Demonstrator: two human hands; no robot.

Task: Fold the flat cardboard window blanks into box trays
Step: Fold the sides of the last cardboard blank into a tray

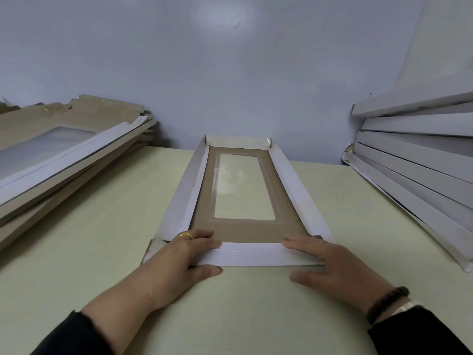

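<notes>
Cardboard, brown inside, white outside: 1 blank (245,226) lying at mid-tabletop (102,226), its clear window (243,185) facing up, 4 side flaps partly raised. Judged light, thin, stiff only along its creases; the film likely dents, so hold by the flaps, not the window. Left hand (184,254) and right hand (330,260), 2 in all, press the near flap (253,257), fingers (204,237) straight and flat, thumbs on the tabletop, gripping nothing. 1 stack of flat blanks (64,149) at left; 1 stack of trays (419,155) at right, number unclear.

No readable text, label, brand, number or sign anywhere.
</notes>
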